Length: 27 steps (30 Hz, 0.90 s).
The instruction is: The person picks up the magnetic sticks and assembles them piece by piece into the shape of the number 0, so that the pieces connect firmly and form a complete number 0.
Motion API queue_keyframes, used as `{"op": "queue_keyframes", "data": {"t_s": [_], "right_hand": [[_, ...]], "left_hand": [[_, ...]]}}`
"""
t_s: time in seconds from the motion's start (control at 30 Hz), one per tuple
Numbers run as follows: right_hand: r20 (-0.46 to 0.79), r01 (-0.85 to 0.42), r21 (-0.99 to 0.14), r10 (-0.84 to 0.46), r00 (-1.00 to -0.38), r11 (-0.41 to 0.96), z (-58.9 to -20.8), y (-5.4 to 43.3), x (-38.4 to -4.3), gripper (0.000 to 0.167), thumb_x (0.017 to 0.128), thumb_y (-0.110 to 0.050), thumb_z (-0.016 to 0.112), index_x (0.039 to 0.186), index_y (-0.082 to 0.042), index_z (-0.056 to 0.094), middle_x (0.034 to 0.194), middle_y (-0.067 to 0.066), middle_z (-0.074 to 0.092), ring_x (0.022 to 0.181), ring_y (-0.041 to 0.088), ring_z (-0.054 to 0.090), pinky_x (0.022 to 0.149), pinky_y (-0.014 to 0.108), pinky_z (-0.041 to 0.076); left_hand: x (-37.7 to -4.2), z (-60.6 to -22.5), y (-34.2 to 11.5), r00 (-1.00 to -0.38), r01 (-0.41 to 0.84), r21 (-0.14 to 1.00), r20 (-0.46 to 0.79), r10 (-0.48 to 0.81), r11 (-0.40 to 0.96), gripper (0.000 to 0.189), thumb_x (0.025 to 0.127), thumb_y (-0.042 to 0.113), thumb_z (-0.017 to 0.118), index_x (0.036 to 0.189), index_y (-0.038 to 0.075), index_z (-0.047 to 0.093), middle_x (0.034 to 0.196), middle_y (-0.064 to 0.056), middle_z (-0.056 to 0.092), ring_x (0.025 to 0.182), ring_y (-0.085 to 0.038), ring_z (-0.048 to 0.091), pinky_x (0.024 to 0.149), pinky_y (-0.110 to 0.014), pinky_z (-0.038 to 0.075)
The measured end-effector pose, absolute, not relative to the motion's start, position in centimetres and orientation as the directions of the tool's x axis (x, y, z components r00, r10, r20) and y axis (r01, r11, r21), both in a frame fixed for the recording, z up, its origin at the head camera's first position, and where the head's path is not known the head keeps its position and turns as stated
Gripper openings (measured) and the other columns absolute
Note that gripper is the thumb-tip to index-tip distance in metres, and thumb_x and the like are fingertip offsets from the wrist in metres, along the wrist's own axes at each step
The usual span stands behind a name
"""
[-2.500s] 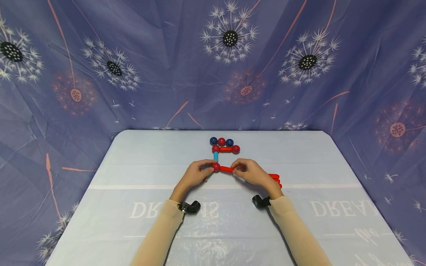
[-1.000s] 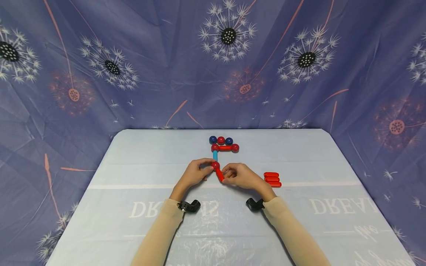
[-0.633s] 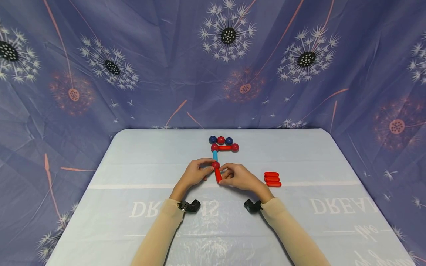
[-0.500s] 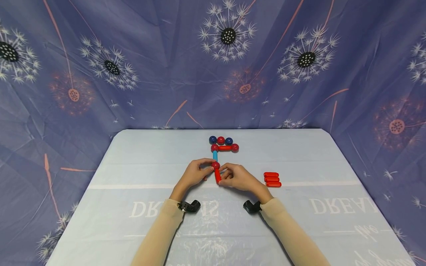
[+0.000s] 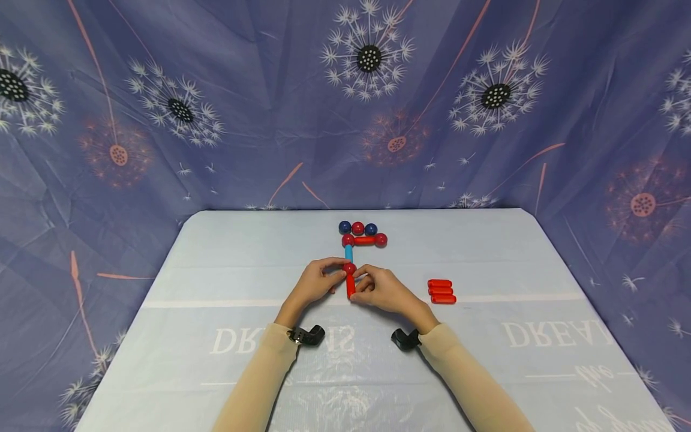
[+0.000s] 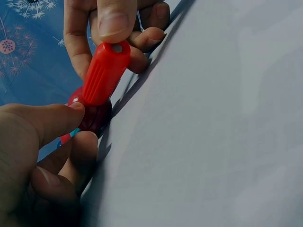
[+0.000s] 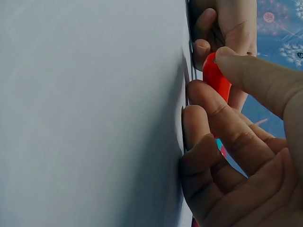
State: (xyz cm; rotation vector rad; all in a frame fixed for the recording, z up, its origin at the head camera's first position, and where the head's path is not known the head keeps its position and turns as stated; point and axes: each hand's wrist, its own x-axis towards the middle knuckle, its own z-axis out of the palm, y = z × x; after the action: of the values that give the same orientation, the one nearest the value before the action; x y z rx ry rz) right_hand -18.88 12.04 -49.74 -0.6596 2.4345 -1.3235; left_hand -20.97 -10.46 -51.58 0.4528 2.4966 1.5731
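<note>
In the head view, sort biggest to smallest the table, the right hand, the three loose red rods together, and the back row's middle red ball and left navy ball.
1. Table
2. Right hand
3. Loose red rods, together
4. Middle red ball and left navy ball: too alike to rank

Balls are lying behind the assembly, near the desk's far edge. Loose rods are lying further right.

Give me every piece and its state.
Near red ball: pinched by left hand
Near red rod: held by right hand, touching near red ball
Blue rod: lying beyond near red ball
Far red rod: lying between far red balls
Back-row balls: lined up, untouched
Three red rods: side by side
</note>
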Motion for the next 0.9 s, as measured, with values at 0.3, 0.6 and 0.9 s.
{"op": "queue_keyframes", "data": {"t_s": [0.3, 0.6, 0.9], "right_hand": [[-0.045, -0.259, -0.841, -0.537, -0.843, 0.476, -49.1, 12.3, -18.9, 0.042, 0.090, -0.021, 0.081, 0.127, -0.008, 0.065, 0.100, 0.002, 0.077, 0.084, 0.010, 0.071, 0.079, 0.026, 0.058], [-0.016, -0.287, -0.807, -0.505, -0.863, 0.516, -48.8, 13.2, -19.3, 0.037, 0.092, -0.019, 0.079, 0.126, -0.010, 0.067, 0.099, 0.000, 0.075, 0.084, 0.012, 0.066, 0.076, 0.026, 0.055], [0.014, -0.335, -0.746, -0.490, -0.872, 0.576, -48.0, 13.9, -20.9, 0.043, 0.092, -0.023, 0.079, 0.128, -0.005, 0.065, 0.102, 0.001, 0.072, 0.086, 0.013, 0.064, 0.078, 0.030, 0.054]], "left_hand": [[-20.9, -51.6, -10.6, -0.939, 0.176, 0.903, 0.035, 0.342, 0.391, 0.032, 0.101, 0.019, 0.068, 0.133, 0.015, 0.070, 0.114, -0.011, 0.074, 0.049, -0.010, 0.057, 0.050, -0.025, 0.045], [-21.0, -51.8, -10.4, -0.938, 0.183, 0.907, 0.045, 0.344, 0.380, 0.034, 0.100, 0.021, 0.068, 0.133, 0.013, 0.069, 0.104, -0.010, 0.074, 0.052, -0.011, 0.057, 0.053, -0.025, 0.047], [-20.8, -51.6, -10.3, -0.945, 0.173, 0.897, 0.036, 0.324, 0.407, 0.033, 0.101, 0.022, 0.068, 0.133, 0.015, 0.069, 0.107, -0.009, 0.075, 0.051, -0.011, 0.057, 0.055, -0.026, 0.047]]}}
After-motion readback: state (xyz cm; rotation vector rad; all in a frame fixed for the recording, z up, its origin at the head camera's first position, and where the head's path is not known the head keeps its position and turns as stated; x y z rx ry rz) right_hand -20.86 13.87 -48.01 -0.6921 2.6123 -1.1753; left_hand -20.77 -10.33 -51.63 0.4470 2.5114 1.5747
